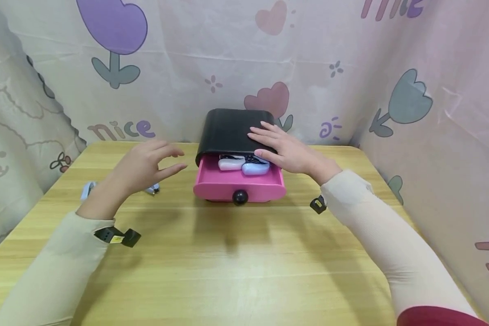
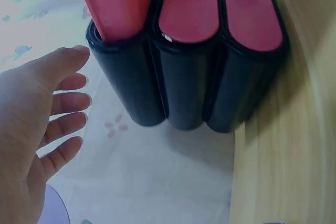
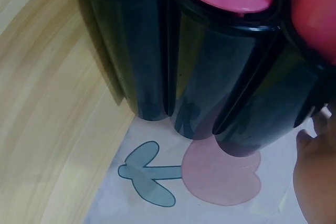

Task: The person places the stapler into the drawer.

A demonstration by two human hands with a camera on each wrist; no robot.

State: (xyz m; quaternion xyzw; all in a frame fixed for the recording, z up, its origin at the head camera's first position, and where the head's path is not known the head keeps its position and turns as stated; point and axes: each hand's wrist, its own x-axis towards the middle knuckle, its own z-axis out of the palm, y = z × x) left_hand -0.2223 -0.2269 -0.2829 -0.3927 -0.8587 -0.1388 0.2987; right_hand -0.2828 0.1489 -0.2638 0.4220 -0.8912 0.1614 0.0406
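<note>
A black cabinet with three stacked pink drawers stands toward the table's back. Its top drawer, with a round black knob, is pulled out. Inside lie a whitish-pink rounded item and a light blue one, dark parts behind them. My right hand rests on the cabinet's top right side, fingers spread. In the air left of the cabinet is my left hand, thumb and fingers apart, holding nothing. The left wrist view shows this hand beside the top tier; the lower drawers are closed.
On the wooden table, a pale blue item lies partly behind my left forearm. A small light blue piece with metallic bits sits near that hand. A patterned curtain hangs behind and at both sides.
</note>
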